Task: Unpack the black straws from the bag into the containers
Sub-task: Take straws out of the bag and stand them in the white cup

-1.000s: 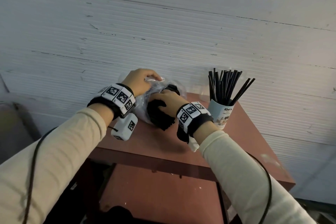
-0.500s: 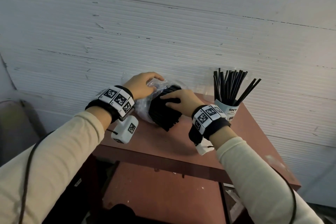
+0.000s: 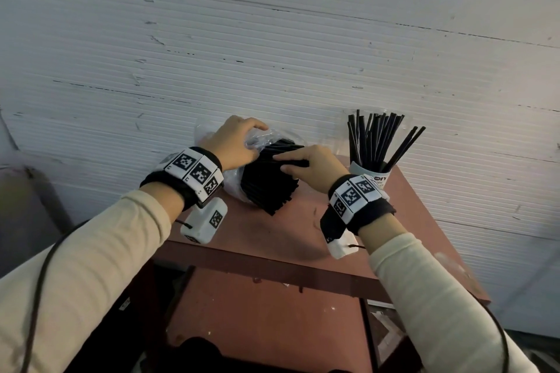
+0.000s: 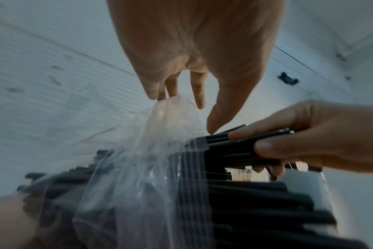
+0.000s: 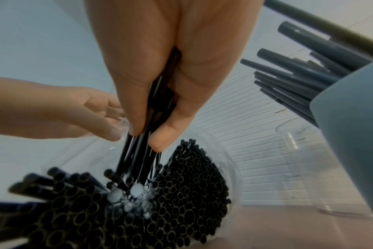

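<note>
Now my right hand (image 3: 315,167) pinches a few black straws (image 5: 143,151) from the bag (image 4: 138,168); my left hand (image 3: 233,145) holds the bag's plastic, beside the cup (image 3: 371,175); next, I think, lift them into that cup.

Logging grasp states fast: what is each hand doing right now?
Left hand: pinching the clear plastic bag.
Right hand: gripping a small bunch of black straws.
</note>
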A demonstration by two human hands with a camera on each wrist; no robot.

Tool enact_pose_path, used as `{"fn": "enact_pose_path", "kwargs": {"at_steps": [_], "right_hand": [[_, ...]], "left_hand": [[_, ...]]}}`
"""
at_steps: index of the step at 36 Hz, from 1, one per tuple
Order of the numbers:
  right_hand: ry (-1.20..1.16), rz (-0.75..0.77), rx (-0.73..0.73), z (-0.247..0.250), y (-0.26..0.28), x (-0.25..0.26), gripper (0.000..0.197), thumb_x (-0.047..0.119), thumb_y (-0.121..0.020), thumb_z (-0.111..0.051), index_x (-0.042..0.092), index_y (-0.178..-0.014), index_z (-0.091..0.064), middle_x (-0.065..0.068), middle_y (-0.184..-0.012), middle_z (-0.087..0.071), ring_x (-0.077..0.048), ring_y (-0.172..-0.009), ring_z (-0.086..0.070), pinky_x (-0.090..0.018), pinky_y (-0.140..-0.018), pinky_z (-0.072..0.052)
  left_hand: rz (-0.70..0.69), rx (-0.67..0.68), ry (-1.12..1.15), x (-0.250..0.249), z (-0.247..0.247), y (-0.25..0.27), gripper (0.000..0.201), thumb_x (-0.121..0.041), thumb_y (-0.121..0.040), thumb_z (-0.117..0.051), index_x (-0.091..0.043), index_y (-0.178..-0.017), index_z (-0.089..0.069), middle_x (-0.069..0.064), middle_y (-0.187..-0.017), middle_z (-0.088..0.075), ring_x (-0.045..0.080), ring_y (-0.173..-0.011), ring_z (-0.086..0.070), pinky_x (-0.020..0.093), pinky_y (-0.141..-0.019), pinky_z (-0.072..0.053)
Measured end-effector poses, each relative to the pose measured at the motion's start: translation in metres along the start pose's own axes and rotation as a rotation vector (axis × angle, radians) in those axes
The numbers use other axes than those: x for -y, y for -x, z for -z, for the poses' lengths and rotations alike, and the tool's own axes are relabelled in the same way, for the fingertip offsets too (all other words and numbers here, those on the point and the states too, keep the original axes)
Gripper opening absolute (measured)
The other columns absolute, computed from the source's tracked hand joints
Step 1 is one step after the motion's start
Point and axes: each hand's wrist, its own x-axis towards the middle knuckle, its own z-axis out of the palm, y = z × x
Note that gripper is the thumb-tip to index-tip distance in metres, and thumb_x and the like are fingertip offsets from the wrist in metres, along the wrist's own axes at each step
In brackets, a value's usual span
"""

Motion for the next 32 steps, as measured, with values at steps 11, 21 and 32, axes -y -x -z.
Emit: {"fn": "enact_pose_path", "kwargs": {"at_steps": [11, 21, 32], "right_hand": [[-0.004, 0.015, 0.003, 0.021, 0.026, -0.004, 0.028, 0.018, -0.088, -0.068, 0.026, -0.115, -0.071, 0.016, -0.09, -0.063, 0.022, -0.068, -0.053, 0.001, -0.077, -0.038], [-0.042, 0.023, -0.017, 0.047, 0.054, -0.009, 0.031, 0.021, -0.087, -0.071, 0.026, -0.117, -0.07, 0.007, -0.111, -0.07, 0.016, -0.072, -0.059, -0.014, -0.087, -0.048], [-0.072, 0.099, -0.225, 0.087, 0.076, 0.008, 0.035, 0.028, -0.09, -0.067, 0.028, -0.125, -0.063, 0.013, -0.116, -0.066, 0.002, -0.107, -0.06, -0.015, -0.095, -0.045]], "left_hand": [[-0.307, 0.215, -0.322, -0.045, -0.028, -0.003, 0.07, -0.03, -0.071, -0.081, -0.018, -0.133, -0.051, -0.003, -0.132, -0.051, 0.016, -0.123, -0.047, 0.029, -0.102, -0.038], [-0.31, 0.212, -0.305, -0.066, -0.053, -0.009, 0.011, -0.025, -0.086, -0.057, -0.015, -0.088, -0.061, 0.0, -0.084, -0.065, 0.022, -0.08, -0.062, 0.035, -0.075, -0.047], [-0.295, 0.131, 0.058, -0.088, -0.052, -0.01, 0.014, -0.03, -0.091, -0.064, -0.017, -0.095, -0.065, -0.001, -0.083, -0.067, 0.017, -0.079, -0.064, 0.034, -0.074, -0.051]]}}
